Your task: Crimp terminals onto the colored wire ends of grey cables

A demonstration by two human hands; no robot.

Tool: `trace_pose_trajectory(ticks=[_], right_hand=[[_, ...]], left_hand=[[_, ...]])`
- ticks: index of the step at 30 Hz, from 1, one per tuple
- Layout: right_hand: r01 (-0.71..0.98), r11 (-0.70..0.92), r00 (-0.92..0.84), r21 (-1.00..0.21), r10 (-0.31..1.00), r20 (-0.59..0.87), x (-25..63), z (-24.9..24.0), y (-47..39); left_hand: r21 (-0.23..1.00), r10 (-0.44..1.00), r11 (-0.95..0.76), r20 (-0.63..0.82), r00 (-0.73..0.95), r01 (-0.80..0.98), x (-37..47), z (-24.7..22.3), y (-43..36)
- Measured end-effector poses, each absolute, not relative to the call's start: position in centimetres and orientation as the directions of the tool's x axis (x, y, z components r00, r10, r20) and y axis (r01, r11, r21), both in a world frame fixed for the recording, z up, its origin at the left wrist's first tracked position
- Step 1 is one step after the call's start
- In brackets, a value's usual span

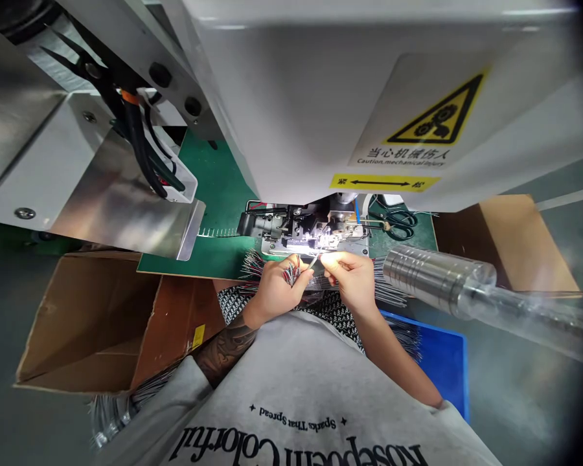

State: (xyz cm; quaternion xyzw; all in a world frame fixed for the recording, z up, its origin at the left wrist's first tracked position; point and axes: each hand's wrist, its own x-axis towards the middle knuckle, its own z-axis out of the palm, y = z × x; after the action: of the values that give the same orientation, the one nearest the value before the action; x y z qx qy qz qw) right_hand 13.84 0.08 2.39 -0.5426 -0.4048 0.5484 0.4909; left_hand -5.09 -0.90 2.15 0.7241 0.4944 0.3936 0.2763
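My left hand (278, 288) is closed around a bundle of thin wires (291, 274) with red, white and dark ends. A single grey cable (313, 261) slants up between its thumb and my right hand (350, 275). The right thumb and forefinger are pinched together on that cable's upper end, at the front edge of the lit crimping machine's work head (315, 236). Fingers hide the exact tip of the cable. More loose wires (388, 285) lie across my lap, below and beside both hands.
Overhead is the white machine housing (291, 97) with a warning label. Pliers (136, 129) hang at left; scissors (398, 220) lie on the green table (214, 175). Cardboard boxes (87, 323) flank it. A blue bin (447, 362) and a clear-wrapped metal cylinder (432, 275) are at right.
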Motion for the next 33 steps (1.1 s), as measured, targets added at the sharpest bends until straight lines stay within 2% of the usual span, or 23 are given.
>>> trace_pose_trajectory(ticks=[8, 12, 17, 24, 29, 33], right_hand=[[-0.057, -0.094, 0.150, -0.994, 0.983, -0.102, 13.8, 3.6, 0.4], [-0.047, -0.071, 0.157, -0.996, 0.984, -0.078, 13.9, 2.9, 0.4], [-0.127, -0.083, 0.097, -0.988, 0.991, -0.096, 13.4, 1.3, -0.2], [-0.130, -0.109, 0.020, -0.986, 0.993, -0.112, 13.6, 2.1, 0.0], [-0.166, -0.115, 0.097, -0.979, 0.987, -0.132, 12.7, 1.6, -0.1], [-0.067, -0.073, 0.185, -0.995, 0.979, -0.085, 12.2, 2.0, -0.3]], left_hand=[[0.796, 0.915, -0.404, 0.347, 0.207, 0.451, -4.9, 1.9, -1.1], [0.797, 0.933, -0.360, 0.315, 0.174, 0.485, -4.9, 1.9, -1.0], [0.784, 0.937, -0.347, 0.308, 0.162, 0.515, -5.3, 1.7, -0.8], [0.811, 0.909, -0.410, 0.327, 0.258, 0.417, -5.4, 1.7, -0.6], [0.799, 0.920, -0.390, 0.325, 0.217, 0.458, -5.3, 1.7, -0.7], [0.779, 0.908, -0.419, 0.355, 0.222, 0.466, -5.4, 1.7, -0.6]])
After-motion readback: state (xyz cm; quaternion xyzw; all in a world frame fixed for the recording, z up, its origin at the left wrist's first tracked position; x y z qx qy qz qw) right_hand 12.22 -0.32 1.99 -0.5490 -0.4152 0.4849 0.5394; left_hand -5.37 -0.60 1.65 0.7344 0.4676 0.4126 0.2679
